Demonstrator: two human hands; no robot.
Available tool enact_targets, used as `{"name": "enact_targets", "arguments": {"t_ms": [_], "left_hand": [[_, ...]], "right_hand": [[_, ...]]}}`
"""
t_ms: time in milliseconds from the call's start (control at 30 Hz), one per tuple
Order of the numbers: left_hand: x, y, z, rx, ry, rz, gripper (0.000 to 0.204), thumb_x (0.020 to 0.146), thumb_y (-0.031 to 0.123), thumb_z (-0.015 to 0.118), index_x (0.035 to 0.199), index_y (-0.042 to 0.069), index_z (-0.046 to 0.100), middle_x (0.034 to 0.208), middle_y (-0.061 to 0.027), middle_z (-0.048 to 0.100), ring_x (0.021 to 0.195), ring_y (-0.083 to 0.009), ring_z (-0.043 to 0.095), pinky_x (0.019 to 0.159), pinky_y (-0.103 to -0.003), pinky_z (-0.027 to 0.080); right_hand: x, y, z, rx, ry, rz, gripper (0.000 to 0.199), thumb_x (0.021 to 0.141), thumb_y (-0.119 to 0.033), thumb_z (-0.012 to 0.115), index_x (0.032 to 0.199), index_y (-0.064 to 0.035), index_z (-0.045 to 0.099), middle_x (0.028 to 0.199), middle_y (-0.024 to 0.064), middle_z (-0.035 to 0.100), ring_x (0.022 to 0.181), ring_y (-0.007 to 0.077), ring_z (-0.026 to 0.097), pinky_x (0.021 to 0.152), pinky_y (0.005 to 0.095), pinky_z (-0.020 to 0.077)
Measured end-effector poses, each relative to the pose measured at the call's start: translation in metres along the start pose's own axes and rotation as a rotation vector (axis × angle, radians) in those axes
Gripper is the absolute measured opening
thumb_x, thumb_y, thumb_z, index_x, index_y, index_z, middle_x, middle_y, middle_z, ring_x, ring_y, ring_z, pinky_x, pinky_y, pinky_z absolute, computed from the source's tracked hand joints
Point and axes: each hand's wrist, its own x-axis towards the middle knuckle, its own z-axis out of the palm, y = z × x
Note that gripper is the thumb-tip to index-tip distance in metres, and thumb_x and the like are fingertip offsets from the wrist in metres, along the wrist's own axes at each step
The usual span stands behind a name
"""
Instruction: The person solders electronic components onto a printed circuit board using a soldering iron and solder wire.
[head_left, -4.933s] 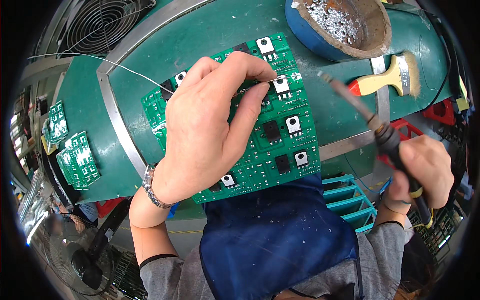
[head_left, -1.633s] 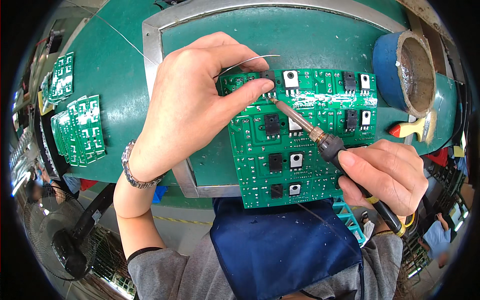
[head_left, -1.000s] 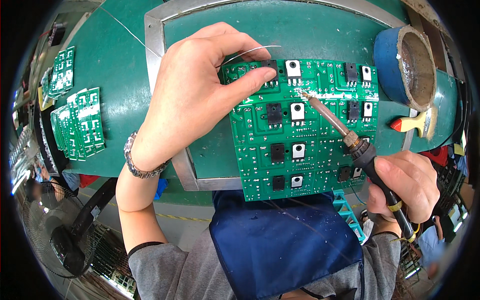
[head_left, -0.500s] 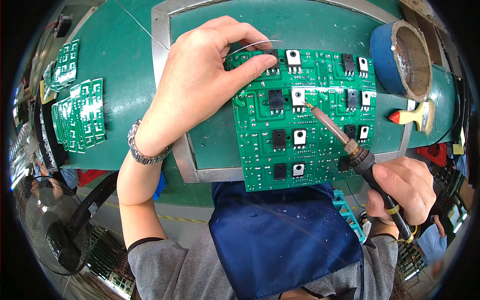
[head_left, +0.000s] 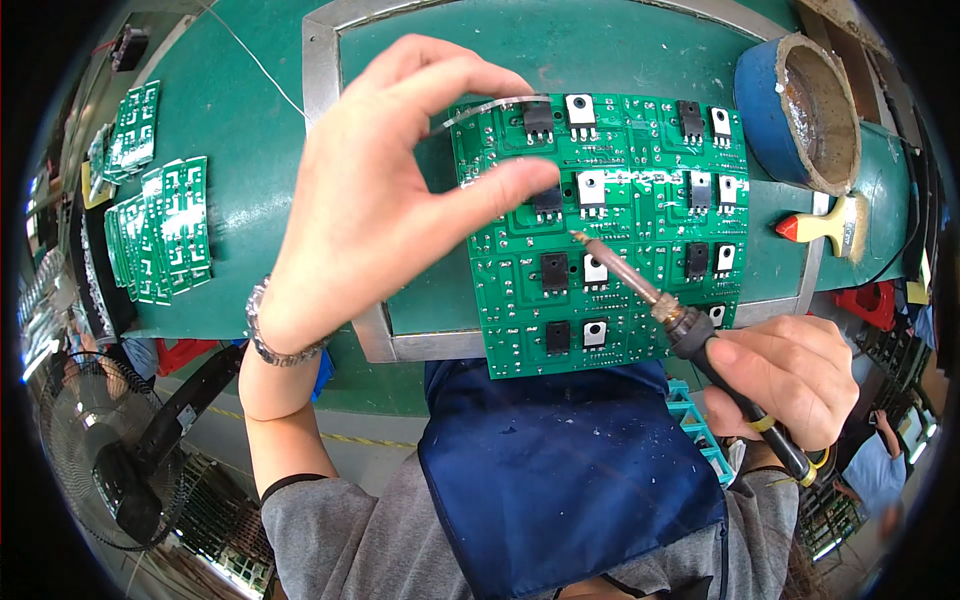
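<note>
My left hand [head_left: 400, 190] hovers over the left part of a large green circuit board [head_left: 640, 240]. Its thumb and index finger are apart, while a thin solder wire [head_left: 490, 106] runs through the hand and out beneath the index finger. The thumb tip is above a black component [head_left: 547, 205]. My right hand [head_left: 785, 380] is wrapped round the handle of a soldering iron [head_left: 690, 330]. The iron's tip is over the board's left-centre, between the second and third rows of black and white-faced components; whether it touches cannot be made out.
A blue-sided round pot [head_left: 770, 115] stands beyond the board's right edge, with a brush [head_left: 825, 230] nearer to me. Stacked smaller circuit boards [head_left: 160, 230] lie on the green table at left. A metal frame [head_left: 440, 347] borders the work area; a fan [head_left: 110, 450] stands lower left.
The iron's tip has moved left and nearer to me, away from a white-faced component in the second row. My left thumb has dropped away from the index finger. The board has shifted slightly.
</note>
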Motion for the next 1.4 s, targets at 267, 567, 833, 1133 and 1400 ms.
{"name": "enact_targets", "arguments": {"t_ms": [267, 567, 833, 1133, 1400], "left_hand": [[-0.005, -0.001, 0.007, 0.108, -0.012, -0.03, 0.058, 0.069, 0.022, 0.085, 0.121, 0.008, 0.064, 0.107, -0.0024, 0.062, 0.084, -0.0147, 0.048, 0.07, -0.026, 0.038], [-0.004, -0.004, 0.008, 0.051, -0.118, -0.062, 0.057, 0.07, 0.022, 0.083, 0.12, 0.006, 0.062, 0.105, -0.0023, 0.059, 0.082, -0.0158, 0.044, 0.074, -0.027, 0.037], [0.0, -0.001, 0.008, -0.042, -0.166, -0.137, 0.058, 0.072, 0.019, 0.083, 0.122, 0.004, 0.059, 0.106, 0.001, 0.058, 0.083, -0.0111, 0.04, 0.075, -0.024, 0.035], [0.001, -0.001, 0.009, -0.078, -0.183, -0.182, 0.056, 0.072, 0.013, 0.083, 0.119, 0.001, 0.057, 0.106, -0.0012, 0.058, 0.094, -0.0095, 0.049, 0.086, -0.024, 0.04], [0.002, 0.002, 0.007, -0.055, -0.21, -0.182, 0.054, 0.073, 0.013, 0.082, 0.118, 0.001, 0.056, 0.106, -0.0038, 0.059, 0.096, -0.0107, 0.054, 0.087, -0.026, 0.044]], "right_hand": [[0.003, 0.009, 0.014, 0.034, 0.025, -0.047, 0.029, 0.07, -0.013, 0.082, 0.094, 0.0013, 0.074, 0.073, 0.0085, 0.067, 0.052, 0.0154, 0.06, 0.041, 0.0249, 0.047], [0.003, 0.009, 0.019, -0.001, 0.057, -0.034, 0.03, 0.068, -0.01, 0.082, 0.094, 0.0005, 0.073, 0.073, 0.0082, 0.067, 0.05, 0.0152, 0.059, 0.04, 0.0246, 0.0461], [0.004, 0.006, 0.019, -0.058, 0.056, -0.052, 0.027, 0.068, -0.01, 0.081, 0.092, -0.0008, 0.073, 0.073, 0.0082, 0.066, 0.052, 0.0146, 0.059, 0.04, 0.0239, 0.046], [0.004, 0.012, 0.022, -0.017, 0.053, -0.092, 0.028, 0.068, -0.006, 0.079, 0.093, 0.0017, 0.072, 0.073, 0.0086, 0.065, 0.052, 0.0148, 0.059, 0.04, 0.0239, 0.0458], [0.004, 0.005, 0.018, -0.048, 0.041, -0.063, 0.028, 0.067, -0.005, 0.079, 0.093, 0.0027, 0.071, 0.073, 0.009, 0.065, 0.052, 0.0149, 0.06, 0.04, 0.0241, 0.0461]]}}
